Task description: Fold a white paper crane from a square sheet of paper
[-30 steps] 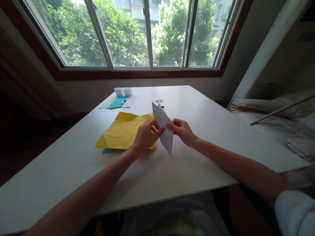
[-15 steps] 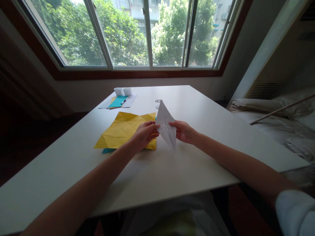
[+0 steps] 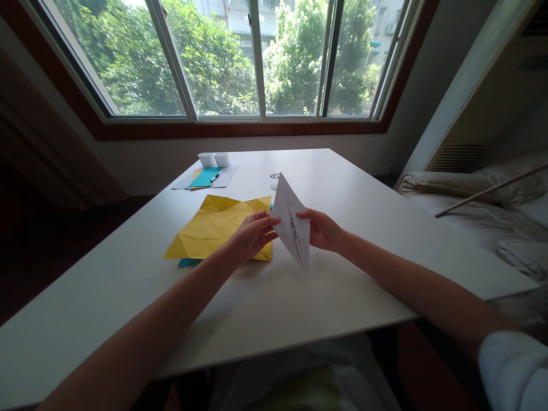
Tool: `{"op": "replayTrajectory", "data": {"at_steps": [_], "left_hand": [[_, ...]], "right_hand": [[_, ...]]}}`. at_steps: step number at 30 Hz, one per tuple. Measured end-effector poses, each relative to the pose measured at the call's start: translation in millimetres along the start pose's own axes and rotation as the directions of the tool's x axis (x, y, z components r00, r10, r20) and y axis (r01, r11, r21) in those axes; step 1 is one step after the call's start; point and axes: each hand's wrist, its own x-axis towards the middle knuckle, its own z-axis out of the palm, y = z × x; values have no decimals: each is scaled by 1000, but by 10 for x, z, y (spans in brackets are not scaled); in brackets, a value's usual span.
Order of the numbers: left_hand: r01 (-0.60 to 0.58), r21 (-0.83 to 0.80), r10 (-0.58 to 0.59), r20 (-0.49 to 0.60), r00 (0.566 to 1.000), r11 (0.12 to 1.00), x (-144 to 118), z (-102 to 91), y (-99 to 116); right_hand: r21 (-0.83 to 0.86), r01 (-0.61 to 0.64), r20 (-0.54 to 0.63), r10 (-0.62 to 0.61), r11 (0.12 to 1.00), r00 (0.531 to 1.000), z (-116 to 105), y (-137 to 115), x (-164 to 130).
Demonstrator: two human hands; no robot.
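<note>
I have the white fold (image 3: 291, 224) pinched between both hands just above the table (image 3: 342, 285), near the middle of the frame. My left hand (image 3: 252, 234) grips its left edge with thumb and fingertips closed on the paper; my right hand (image 3: 322, 229) grasps the right edge the same way.

Over the last second the fold has turned. It was tilted with its long flap facing up and left; now it stands as a tall kite shape, top point toward the window (image 3: 240, 57), bottom point low and close to the table, perhaps touching it. A centre seam now faces me and looks slightly parted, so I judge the flaps are being squared up or opened along that line. My hands have barely shifted, only rolled the paper.

Just left of my left hand lies the creased yellow sheet (image 3: 214, 228), flat on the table, with a teal corner (image 3: 186, 262) peeking from under it. Further up and left sit a teal pad (image 3: 205, 176), a pen (image 3: 214, 177) and two small white boxes (image 3: 214, 158).
</note>
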Motion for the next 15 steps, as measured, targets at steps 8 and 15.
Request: {"op": "replayTrajectory", "data": {"at_steps": [8, 15], "left_hand": [[-35, -37, 35, 3, 999, 999, -19, 21, 35], [-126, 208, 163, -170, 972, 970, 56, -59, -25]], "right_hand": [[-130, 44, -64, -53, 991, 997, -66, 18, 17], [-253, 116, -165, -161, 960, 973, -129, -20, 60]]}}
